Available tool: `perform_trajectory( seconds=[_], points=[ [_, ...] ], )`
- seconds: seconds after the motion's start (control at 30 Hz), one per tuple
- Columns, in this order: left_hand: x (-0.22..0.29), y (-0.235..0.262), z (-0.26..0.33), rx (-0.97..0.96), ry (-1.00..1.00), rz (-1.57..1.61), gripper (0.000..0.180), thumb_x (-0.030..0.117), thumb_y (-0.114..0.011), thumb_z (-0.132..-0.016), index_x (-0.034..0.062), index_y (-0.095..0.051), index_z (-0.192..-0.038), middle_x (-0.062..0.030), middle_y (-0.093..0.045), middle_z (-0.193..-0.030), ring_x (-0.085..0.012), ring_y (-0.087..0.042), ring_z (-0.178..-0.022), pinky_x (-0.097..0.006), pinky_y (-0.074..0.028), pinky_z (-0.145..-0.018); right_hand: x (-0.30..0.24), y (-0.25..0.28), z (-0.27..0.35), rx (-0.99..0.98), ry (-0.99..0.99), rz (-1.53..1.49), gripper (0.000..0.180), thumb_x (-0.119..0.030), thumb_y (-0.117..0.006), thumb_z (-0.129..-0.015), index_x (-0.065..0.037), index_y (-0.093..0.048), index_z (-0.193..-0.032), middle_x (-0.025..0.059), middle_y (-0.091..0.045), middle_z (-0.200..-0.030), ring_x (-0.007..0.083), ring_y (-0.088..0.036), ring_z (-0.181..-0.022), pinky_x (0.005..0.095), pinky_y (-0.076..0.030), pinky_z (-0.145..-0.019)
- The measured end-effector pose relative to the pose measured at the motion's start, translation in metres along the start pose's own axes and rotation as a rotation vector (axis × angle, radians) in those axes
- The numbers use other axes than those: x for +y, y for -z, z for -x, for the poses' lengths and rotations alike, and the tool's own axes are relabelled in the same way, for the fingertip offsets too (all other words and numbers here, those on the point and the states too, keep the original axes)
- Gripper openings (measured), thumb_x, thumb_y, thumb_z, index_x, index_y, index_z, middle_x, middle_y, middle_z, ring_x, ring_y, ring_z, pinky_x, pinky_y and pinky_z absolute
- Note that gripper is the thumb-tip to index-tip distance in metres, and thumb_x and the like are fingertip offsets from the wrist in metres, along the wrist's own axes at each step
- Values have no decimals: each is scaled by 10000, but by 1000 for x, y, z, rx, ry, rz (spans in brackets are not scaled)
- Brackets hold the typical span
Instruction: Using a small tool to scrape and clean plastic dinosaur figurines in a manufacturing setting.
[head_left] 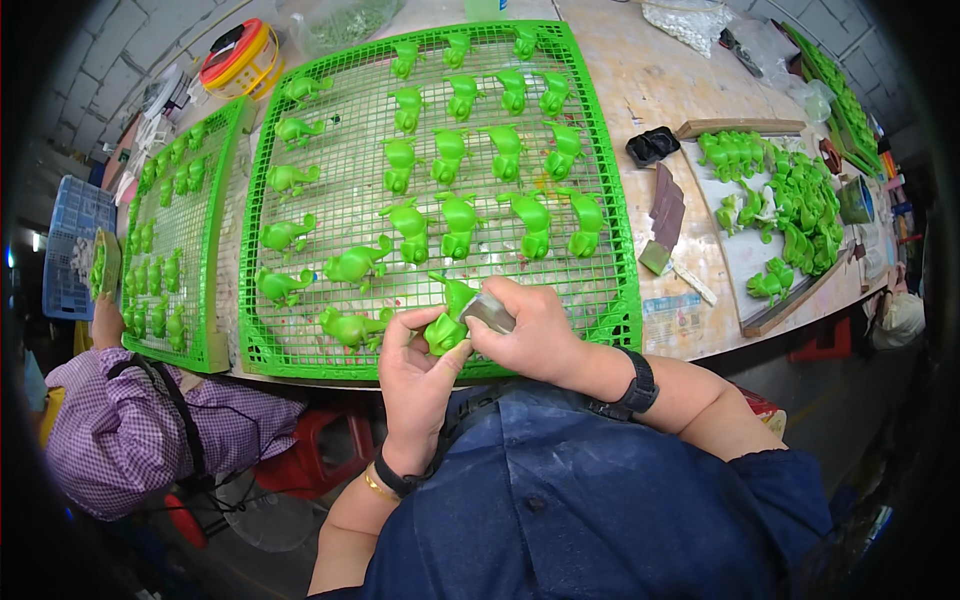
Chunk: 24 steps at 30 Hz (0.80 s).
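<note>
My left hand (pixel 412 372) grips a small green animal figure (pixel 449 318) just above the near edge of a green wire rack (pixel 610 240). My right hand (pixel 536 333) presses a small grey sanding block (pixel 488 312) against the figure's side. Both hands meet over the rack's front rim. Several more green figures (pixel 460 222) stand in rows on the rack behind my hands; the closest one (pixel 352 327) is just left of my left hand.
A second green rack (pixel 216 235) of figures lies to the left, where a person in a purple checked shirt (pixel 120 440) holds a figure. A board (pixel 745 255) heaped with green figures sits right, with sandpaper pieces (pixel 667 205) and a black lump (pixel 652 146) between.
</note>
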<state>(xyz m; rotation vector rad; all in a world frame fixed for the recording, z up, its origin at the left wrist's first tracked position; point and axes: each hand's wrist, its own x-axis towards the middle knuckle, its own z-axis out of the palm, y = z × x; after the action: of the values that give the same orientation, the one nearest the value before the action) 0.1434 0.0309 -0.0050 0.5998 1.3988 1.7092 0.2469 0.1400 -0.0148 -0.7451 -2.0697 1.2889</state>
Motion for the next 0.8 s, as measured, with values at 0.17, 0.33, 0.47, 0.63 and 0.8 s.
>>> perform_trajectory(
  seconds=[0.17, 0.33, 0.47, 0.63, 0.8],
  points=[
    [-3, -1, 0, -2, -12, -14, 377, -128, -616, -769, 4, -471, -1091, -96, -556, -1035, -148, -577, -947, -272, -497, -819, 2, 1, 0, -32, 74, 25, 188, -126, -644, -709, -30, -484, -735, 155, -546, -601, 345, -567, -528, 395, -429, -464],
    [-1, 0, -1, -1, 7, -5, 386, -132, -631, -745, 4, -475, -1070, -71, -501, -1055, -158, -552, -978, -283, -509, -807, 2, 1, -1, -20, 15, 8, 198, -135, -644, -713, -28, -480, -740, 159, -549, -612, 349, -576, -554, 397, -435, -480],
    [-3, 1, -1, 5, 27, 4, 384, -133, -625, -747, 8, -475, -1072, -73, -486, -1076, -165, -550, -985, -289, -511, -813, 3, 1, -4, -61, 45, -27, 210, -143, -647, -717, -27, -473, -735, 157, -550, -620, 347, -576, -563, 397, -437, -489],
    [-1, -1, -2, 10, 42, 4, 383, -130, -624, -751, 14, -476, -1073, -77, -477, -1089, -169, -550, -986, -292, -516, -805, 3, -4, -4, -9, 5, -7, 206, -142, -646, -721, -25, -477, -732, 154, -550, -620, 346, -568, -555, 395, -438, -492],
    [-5, -1, -3, 5, 2, -32, 377, -124, -627, -768, 2, -470, -1086, -87, -549, -1035, -148, -572, -945, -271, -490, -826, 7, -1, -6, -21, 35, -34, 199, -134, -640, -726, -25, -474, -731, 153, -547, -617, 343, -565, -550, 393, -434, -488]
  ],
)
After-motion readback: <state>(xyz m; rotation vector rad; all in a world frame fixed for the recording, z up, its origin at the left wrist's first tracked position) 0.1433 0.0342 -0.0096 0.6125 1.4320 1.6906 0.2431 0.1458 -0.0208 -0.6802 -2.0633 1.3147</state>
